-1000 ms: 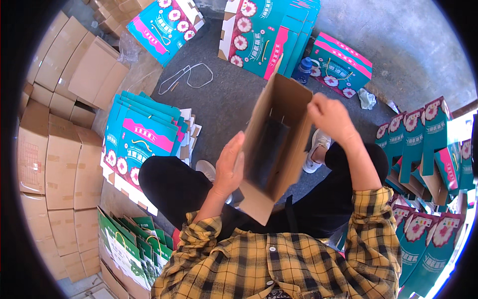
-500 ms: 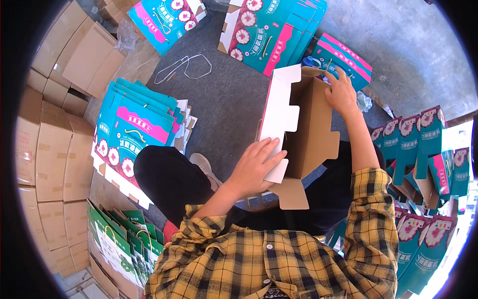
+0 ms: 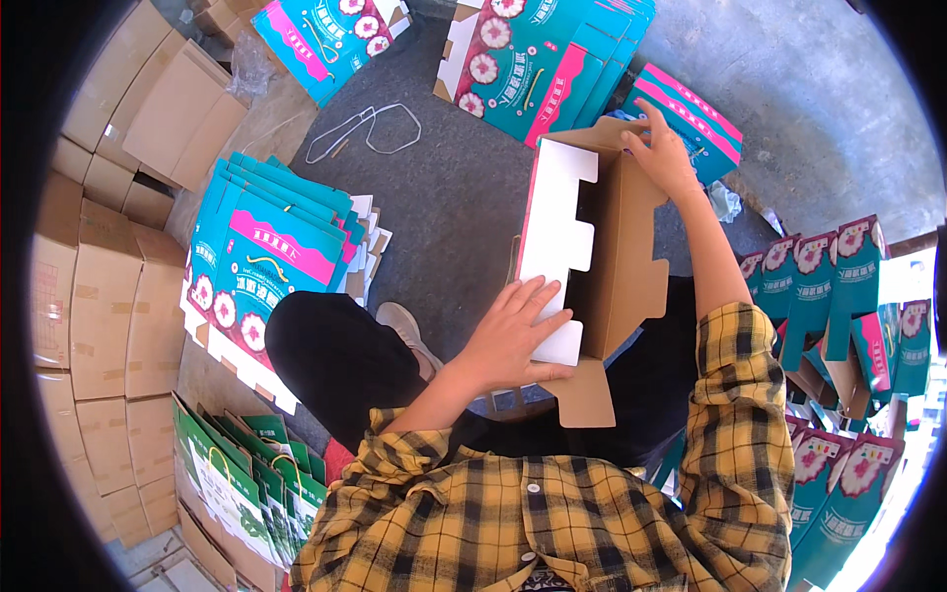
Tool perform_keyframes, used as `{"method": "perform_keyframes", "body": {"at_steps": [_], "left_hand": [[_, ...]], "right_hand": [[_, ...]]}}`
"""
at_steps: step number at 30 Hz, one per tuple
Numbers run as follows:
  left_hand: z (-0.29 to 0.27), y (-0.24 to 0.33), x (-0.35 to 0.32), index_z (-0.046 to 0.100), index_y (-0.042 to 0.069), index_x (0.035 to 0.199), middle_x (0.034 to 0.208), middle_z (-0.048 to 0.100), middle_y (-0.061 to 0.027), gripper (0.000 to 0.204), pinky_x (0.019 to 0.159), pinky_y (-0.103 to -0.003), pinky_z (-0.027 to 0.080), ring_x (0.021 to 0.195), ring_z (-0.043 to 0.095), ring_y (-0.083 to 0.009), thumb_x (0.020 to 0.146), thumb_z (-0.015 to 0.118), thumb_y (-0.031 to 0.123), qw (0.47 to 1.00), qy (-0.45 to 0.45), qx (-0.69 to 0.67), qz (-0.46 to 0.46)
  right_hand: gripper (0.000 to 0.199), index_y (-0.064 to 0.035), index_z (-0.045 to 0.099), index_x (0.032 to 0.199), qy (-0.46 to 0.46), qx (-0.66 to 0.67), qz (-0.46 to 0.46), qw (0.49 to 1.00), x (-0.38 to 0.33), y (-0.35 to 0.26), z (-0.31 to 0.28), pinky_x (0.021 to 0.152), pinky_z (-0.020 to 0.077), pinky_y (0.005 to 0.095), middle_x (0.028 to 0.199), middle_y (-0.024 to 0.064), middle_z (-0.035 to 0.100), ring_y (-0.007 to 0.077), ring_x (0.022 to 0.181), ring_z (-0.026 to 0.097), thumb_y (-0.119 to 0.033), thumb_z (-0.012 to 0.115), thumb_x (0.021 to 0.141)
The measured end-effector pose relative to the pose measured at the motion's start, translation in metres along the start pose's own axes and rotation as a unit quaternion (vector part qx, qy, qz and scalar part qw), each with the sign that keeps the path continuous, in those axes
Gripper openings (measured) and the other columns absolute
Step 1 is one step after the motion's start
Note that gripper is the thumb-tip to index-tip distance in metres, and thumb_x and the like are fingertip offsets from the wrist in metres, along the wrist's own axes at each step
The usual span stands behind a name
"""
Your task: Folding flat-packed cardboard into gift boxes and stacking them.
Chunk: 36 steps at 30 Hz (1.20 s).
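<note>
A cardboard box (image 3: 641,247) stands over my lap, its top uncovered, brown inside, with notched tabs along its long edges. Along its left side runs a white notched flap (image 3: 554,217); a brown end flap (image 3: 587,395) sticks out towards me. My left hand (image 3: 513,338) lies on the near part of the white flap, fingers spread. At the far right corner, my right hand (image 3: 663,156) has thumb and forefinger apart beside the far brown flap (image 3: 599,136). The box's bottom inside is in shadow.
Flat teal-and-pink cartons are stacked at left (image 3: 271,252) and far centre (image 3: 552,64). Folded teal boxes (image 3: 814,271) stand at right. Brown cartons (image 3: 104,296) line the left. Green bags (image 3: 247,479) stand near left; a white cord loop (image 3: 395,128) lies on the floor.
The box has turned slightly, and its white flap stands differently, its far end lower. My right hand has shifted a little left and up, its fingers parting. My left hand stays on the flap.
</note>
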State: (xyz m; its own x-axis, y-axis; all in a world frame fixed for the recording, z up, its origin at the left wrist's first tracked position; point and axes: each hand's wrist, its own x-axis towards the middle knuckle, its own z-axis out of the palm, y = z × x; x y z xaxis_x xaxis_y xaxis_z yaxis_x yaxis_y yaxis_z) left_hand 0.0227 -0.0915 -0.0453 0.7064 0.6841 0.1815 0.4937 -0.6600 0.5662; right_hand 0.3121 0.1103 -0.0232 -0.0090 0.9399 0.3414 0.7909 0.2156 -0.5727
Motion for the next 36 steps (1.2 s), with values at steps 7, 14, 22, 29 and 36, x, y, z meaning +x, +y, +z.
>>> {"method": "perform_keyframes", "body": {"at_steps": [7,14,22,29,36], "left_hand": [[0.000,0.001,-0.022,0.058,0.007,0.125,0.141,0.040,-0.0210,0.063,0.111,-0.050,0.024,0.134,0.032,-0.0381,0.082,0.060,0.054,1.000,0.001,0.017,-0.003],[0.005,0.013,-0.038,0.060,0.004,0.120,0.136,0.045,-0.0209,0.073,0.109,-0.050,0.027,0.129,0.039,-0.0377,0.087,0.041,0.067,0.999,0.023,-0.019,0.027],[0.007,0.018,-0.042,0.062,0.004,0.103,0.123,0.057,-0.0155,0.040,0.105,-0.048,0.033,0.123,0.047,-0.0343,0.083,0.064,0.039,0.997,0.077,-0.031,0.001],[0.027,0.025,-0.028,0.061,0.003,0.099,0.109,0.061,-0.0127,0.028,0.094,-0.044,0.040,0.106,0.055,-0.0317,0.075,0.071,0.014,0.984,0.169,-0.002,-0.054],[0.036,0.028,-0.017,0.055,0.003,0.117,0.105,0.059,-0.0112,0.044,0.088,-0.042,0.041,0.100,0.055,-0.0302,0.077,0.069,0.013,0.972,0.200,0.076,-0.098]], "right_hand": [[0.030,-0.0143,0.070,0.102,-0.205,-0.105,-0.107,0.967,-0.012,-0.025,-0.017,0.083,0.0490,0.0415,0.105,0.0114,0.065,0.0322,0.094,0.062,-0.038,0.064,0.084],[0.042,-0.0139,0.069,0.109,-0.269,-0.279,-0.097,0.917,-0.014,-0.024,-0.021,0.087,0.0481,0.0398,0.110,0.0111,0.064,0.0302,0.101,0.061,-0.048,0.054,0.089],[0.038,-0.0211,0.069,0.108,-0.263,-0.279,-0.098,0.918,-0.020,-0.017,-0.016,0.085,0.0489,0.0439,0.103,0.0137,0.063,0.0310,0.102,0.060,-0.049,0.056,0.085],[0.039,-0.0205,0.070,0.108,-0.283,-0.309,-0.075,0.905,-0.023,-0.020,-0.020,0.082,0.0504,0.0450,0.102,0.0148,0.065,0.0327,0.096,0.064,-0.047,0.060,0.081],[0.034,-0.0207,0.071,0.104,-0.272,-0.305,-0.084,0.909,-0.022,-0.022,-0.017,0.076,0.0511,0.0452,0.094,0.0140,0.067,0.0326,0.090,0.065,-0.043,0.060,0.081]]}}
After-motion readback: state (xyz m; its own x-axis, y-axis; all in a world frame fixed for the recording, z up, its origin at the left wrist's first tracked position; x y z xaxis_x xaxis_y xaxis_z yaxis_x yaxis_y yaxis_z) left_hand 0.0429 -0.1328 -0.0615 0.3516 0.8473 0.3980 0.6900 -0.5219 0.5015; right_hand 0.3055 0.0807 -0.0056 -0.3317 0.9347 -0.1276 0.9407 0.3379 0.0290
